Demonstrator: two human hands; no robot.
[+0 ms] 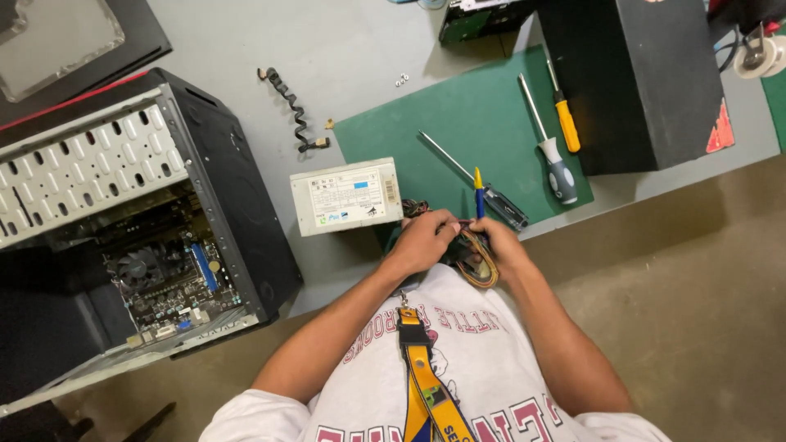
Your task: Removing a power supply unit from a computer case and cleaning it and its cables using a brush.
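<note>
Both my hands meet at the table's front edge over a bundle of yellow, red and black cables [477, 266]. My left hand [424, 239] pinches the bundle from the left. My right hand [497, 245] grips the cables and a small blue-and-yellow tool [478, 190] that sticks up from the fingers. The cables run from a grey power supply box [346, 196] that lies just left of my hands, partly on the green mat [458, 131].
An open black computer case [147, 237] with its motherboard showing lies at the left. Three screwdrivers [557, 164] rest on the mat. A black box [639, 74] stands at the back right. A coiled black cable [293, 110] and small screws [401, 79] lie on the grey table.
</note>
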